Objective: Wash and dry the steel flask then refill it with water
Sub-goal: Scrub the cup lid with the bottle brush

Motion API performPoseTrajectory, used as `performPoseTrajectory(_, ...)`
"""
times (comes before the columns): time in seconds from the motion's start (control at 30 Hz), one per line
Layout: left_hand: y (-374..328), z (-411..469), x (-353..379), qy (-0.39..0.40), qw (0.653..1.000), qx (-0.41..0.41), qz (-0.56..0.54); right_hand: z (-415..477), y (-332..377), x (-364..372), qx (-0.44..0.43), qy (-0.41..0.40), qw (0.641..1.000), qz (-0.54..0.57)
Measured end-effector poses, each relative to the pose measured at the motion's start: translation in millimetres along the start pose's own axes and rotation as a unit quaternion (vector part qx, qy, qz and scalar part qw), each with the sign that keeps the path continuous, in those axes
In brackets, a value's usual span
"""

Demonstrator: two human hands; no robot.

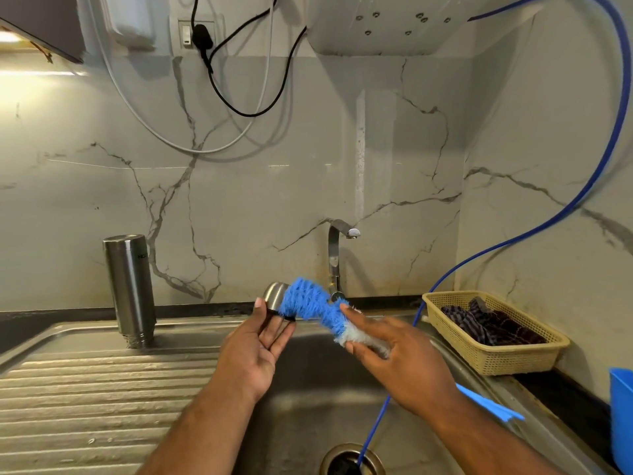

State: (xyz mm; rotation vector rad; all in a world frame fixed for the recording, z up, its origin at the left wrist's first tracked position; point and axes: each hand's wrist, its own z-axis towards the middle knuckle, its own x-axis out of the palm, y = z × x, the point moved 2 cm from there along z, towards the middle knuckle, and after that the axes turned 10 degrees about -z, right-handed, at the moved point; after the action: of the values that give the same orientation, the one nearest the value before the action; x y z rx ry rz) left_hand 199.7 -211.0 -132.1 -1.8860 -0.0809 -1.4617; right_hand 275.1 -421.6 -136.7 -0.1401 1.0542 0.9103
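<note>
Steel flask (129, 289) is standing upside down on the far left of the ribbed drainboard (85, 389), threaded neck resting on the steel, closed base pointing up. Body is a plain straight cylinder, brushed silver, catching a long highlight down one side; small dark lettering is showing near the top, too blurred to read. No hand is touching it.

Right of it, over the sink bowl, the left hand (255, 351) is pinching a small rounded steel cap (274, 296) between thumb and curled fingers. The right hand (394, 358) is gripping a bottle brush (310, 301), thumb on top and fingers wrapped beneath. Its blue bristles are pressing against the cap; the bristles near the hand are white. A flat blue handle end is sticking out behind the right wrist.

Tap (337, 255) is rising at the far edge of the sink, spout turned right. A thin blue hose (582, 200) is looping down from the upper right into the drain (346, 461). On the dark desk at right, a cream basket (496, 358) is holding a dark striped cloth (489, 323). A blue container (621, 416) is showing at the near right edge. Black and white cables are hanging on the marbled wall.
</note>
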Motion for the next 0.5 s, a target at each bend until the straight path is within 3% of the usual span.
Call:
performPoseTrajectory(0.23,16,-11,6,0.049,0.992,-0.02,0.114,2,18,2,-0.023,-0.017,0.999,0.023)
performPoseTrajectory(0.5,-1,-12,7,0.028,0.999,-0.016,0.036,-1,16,-2,-0.041,-0.007,0.998,0.039)
